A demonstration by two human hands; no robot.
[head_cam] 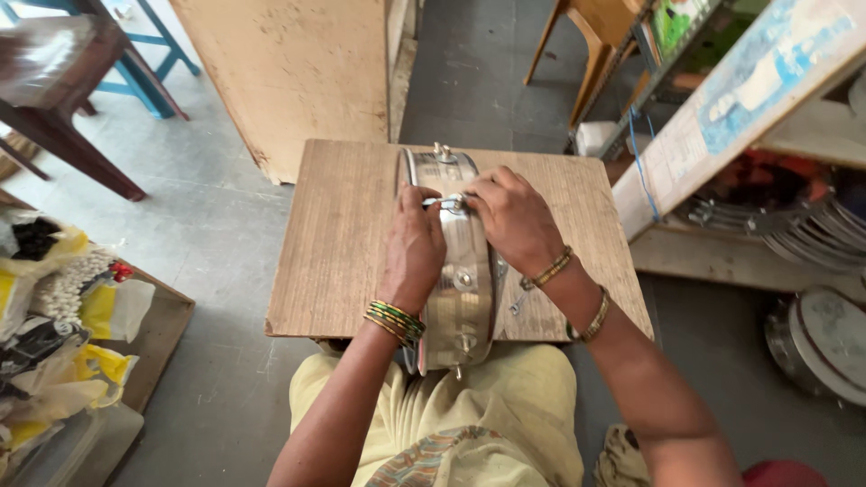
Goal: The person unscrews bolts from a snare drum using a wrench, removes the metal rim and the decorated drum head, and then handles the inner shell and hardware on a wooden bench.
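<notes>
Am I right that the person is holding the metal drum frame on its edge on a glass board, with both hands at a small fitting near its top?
Not quite: the board is wooden, not glass, as the head view shows. The rest holds: the metal drum frame stands on its edge there, and the left hand and right hand meet at a small fitting near its top.

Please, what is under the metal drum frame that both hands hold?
The metal drum frame stands on edge on a wooden board. Its near end overhangs the lap. Left hand and right hand cover its top part.

Silver drum shell (462,271), green-gold bangles (395,321)
</notes>
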